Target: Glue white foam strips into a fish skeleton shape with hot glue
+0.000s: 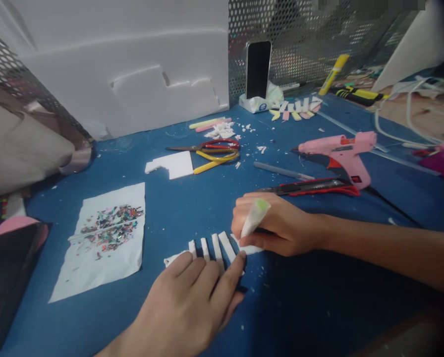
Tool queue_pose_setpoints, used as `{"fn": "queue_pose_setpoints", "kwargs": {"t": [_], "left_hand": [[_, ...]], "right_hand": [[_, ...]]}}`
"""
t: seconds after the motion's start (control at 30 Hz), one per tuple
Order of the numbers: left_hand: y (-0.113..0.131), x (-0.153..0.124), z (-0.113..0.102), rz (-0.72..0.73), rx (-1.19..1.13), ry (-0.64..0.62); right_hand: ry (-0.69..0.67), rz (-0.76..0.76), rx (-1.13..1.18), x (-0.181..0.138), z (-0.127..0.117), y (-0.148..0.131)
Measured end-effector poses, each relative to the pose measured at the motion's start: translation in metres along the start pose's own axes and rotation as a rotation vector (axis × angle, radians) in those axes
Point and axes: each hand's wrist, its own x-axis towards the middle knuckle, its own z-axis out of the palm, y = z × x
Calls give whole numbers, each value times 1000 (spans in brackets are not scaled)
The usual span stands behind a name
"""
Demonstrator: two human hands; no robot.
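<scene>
My right hand [281, 225] is closed round a thick white stick with a pale green end [254, 216]. It stands tilted, and its lower tip is hidden by my fingers. Beneath that hand lies a flat white piece [252, 248], partly covered. My left hand [192, 300] lies palm down, fingers stretched out over a row of narrow white strips [226, 247]. Its index fingertip reaches the edge of the flat piece, close to my right thumb. The near ends of several strips are hidden under the left fingers.
Left lies a paper sheet [131, 265] bearing shiny flakes. Behind my hands are scissors [220, 145], a white cut-out [181, 165], a box cutter [318, 187] and a pink glue gun [356, 146]. A phone [258, 69] stands at the back; another dark device [12, 277] lies left.
</scene>
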Motion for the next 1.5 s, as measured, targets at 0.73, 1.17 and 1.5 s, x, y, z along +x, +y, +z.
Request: {"fn": "queue_pose_setpoints", "kwargs": {"t": [0.73,1.17,1.5], "left_hand": [[-2,-1,1,1,5,-4],[-2,-2,1,-12,-5,16],[-1,-3,1,-1,0,7]], "right_hand": [[13,-18,25,0,1,-1],[169,-73,54,0,0,-6],[127,-53,-69,-1,4,-5]]}}
